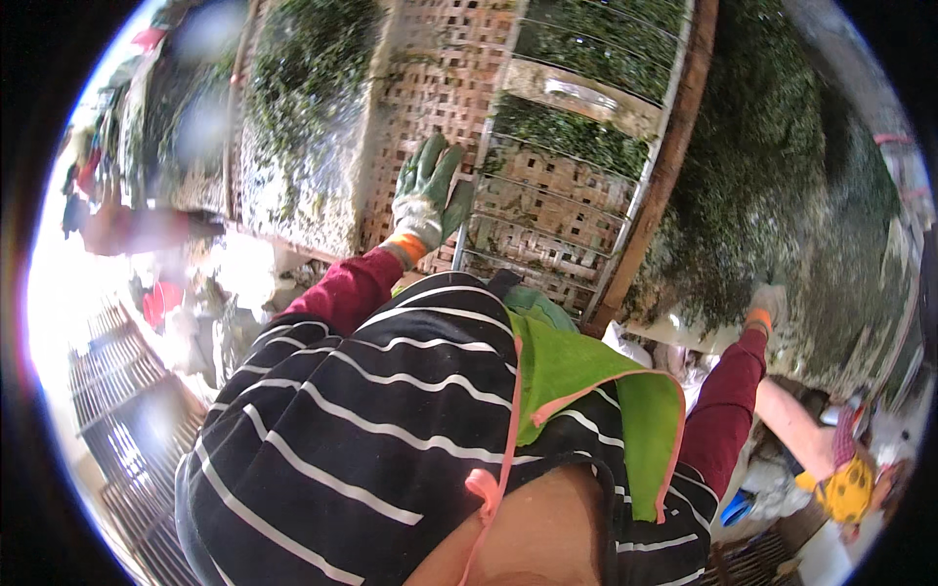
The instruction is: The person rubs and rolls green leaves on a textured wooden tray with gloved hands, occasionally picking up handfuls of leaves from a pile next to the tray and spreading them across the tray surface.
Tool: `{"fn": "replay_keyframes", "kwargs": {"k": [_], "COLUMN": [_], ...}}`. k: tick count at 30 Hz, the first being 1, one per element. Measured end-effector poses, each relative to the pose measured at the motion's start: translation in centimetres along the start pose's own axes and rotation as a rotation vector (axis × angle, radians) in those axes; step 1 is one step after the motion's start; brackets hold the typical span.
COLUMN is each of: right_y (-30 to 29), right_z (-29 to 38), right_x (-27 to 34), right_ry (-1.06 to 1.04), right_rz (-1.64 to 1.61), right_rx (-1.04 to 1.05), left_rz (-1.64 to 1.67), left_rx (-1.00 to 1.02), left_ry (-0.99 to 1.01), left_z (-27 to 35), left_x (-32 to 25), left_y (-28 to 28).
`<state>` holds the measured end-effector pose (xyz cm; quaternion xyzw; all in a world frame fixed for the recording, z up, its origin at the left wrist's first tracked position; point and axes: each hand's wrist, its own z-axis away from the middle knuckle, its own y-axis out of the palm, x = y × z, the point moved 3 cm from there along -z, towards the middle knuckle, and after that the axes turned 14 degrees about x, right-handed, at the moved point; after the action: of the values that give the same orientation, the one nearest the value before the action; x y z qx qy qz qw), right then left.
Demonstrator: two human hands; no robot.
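My left hand (430, 187), in a green-coated work glove with an orange cuff, is spread over a woven slatted mat (432, 66). Its thumb stands apart from the fingers and nothing is held. Just right of it is a frame of thin metal bars (553, 189) above more woven matting, with clumps of shredded green plant matter (571, 135) among the bars. Far to the right, my right hand (767, 302), gloved too, reaches to the near edge of a broad layer of dark green plant matter (762, 176). Blur hides its fingers there.
A wooden beam (667, 165) divides the metal frame from the right-hand layer. Left of the mat lies another bed of greens (308, 95). Another person's bare arm (788, 410) shows at lower right. Slatted racks (124, 388) and a red object (162, 302) are at left.
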<state>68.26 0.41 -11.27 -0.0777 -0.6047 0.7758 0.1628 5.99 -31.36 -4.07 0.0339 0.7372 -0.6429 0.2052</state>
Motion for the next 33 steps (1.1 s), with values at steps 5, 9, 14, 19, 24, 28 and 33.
{"fn": "replay_keyframes", "kwargs": {"k": [5, 9, 14, 19, 24, 28, 33], "right_y": [-3.6, -7.8, -2.7, 0.5, 2.5, -1.8, -1.5], "right_z": [4.2, 18.3, 27.8, 30.8, 32.0, 30.2, 25.4], "right_x": [7.7, 24.5, 38.5, 40.6, 40.8, 38.8, 36.3], "right_ry": [-0.645, -1.048, -1.253, -1.367, -1.174, -1.25, -0.956], "right_rz": [-1.096, -1.265, -0.775, -0.386, 0.254, -0.38, -0.622], "right_rx": [0.011, 0.195, 0.145, -0.055, 0.11, 0.022, 0.008], "left_rz": [0.151, 0.243, 0.154, 0.521, 0.001, -0.016, 0.004], "left_rx": [-0.21, -0.142, -0.235, -0.367, -0.089, 0.011, -0.01], "left_ry": [-0.142, -0.31, -0.123, -0.077, 0.221, 0.222, 0.234], "left_z": [-3.4, -9.1, -11.5, -9.9, -8.5, -8.0, -8.3], "left_x": [1.5, -0.5, -0.3, 2.0, -2.4, -2.1, -1.8], "left_y": [0.3, -1.0, 2.1, 1.2, 0.0, 2.3, 3.4]}}
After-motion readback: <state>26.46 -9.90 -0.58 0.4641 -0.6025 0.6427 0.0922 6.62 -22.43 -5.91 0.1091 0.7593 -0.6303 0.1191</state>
